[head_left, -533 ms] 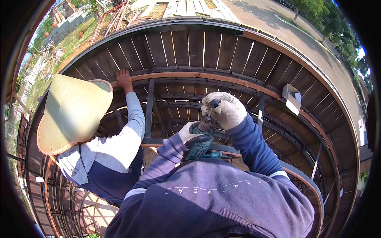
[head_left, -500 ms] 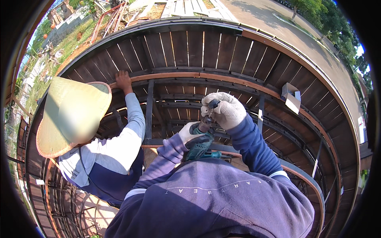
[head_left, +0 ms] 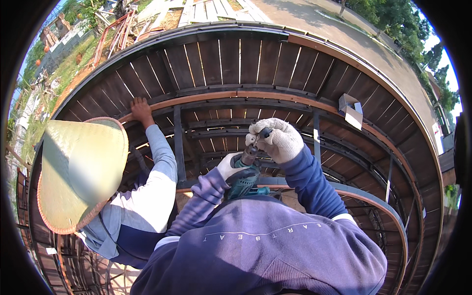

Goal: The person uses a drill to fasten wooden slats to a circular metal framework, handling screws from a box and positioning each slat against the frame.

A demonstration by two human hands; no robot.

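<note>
Above dark slats (head_left: 250,61) beside a road (head_left: 295,17), the left hand (head_left: 229,166) grips a drill (head_left: 243,185), the right hand (head_left: 282,143) a dark piece (head_left: 266,132)

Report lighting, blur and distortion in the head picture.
Head view: hard sunlight whitens the co-worker's shirt, and shadow darkens part of the sweatshirt; head view: a blur covers part of the conical hat; head view: corners are black, and lens bending blends with any real curve in the slatted structure.

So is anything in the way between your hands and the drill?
Nothing I can see. The left hand is on the drill, and the right hand is right by its chuck, holding a small dark piece. The box is off to the right, out of the way.
</note>
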